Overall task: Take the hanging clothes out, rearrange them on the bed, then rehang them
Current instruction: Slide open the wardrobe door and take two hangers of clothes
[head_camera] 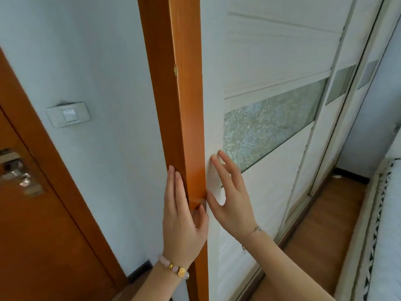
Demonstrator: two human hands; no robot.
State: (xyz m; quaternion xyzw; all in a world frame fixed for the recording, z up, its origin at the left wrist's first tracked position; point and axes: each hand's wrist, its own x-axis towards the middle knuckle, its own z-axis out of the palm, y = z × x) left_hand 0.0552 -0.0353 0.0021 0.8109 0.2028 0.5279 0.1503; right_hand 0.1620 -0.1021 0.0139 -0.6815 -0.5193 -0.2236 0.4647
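A white sliding wardrobe door (271, 187) with a frosted glass strip (267, 127) fills the middle and right. It is closed, so no hanging clothes show. My left hand (184, 216) lies flat on the orange wooden frame post (173, 94) beside the door, thumb at the door's edge. My right hand (232, 196) rests with spread fingers on the white door, near its left edge. The bed (384, 224), with a white cover and a black-and-white trim, shows at the far right edge.
An orange room door (32, 213) with a metal handle (15, 168) stands at left. A white light switch (68, 115) sits on the wall. A strip of wooden floor (321, 224) runs between wardrobe and bed.
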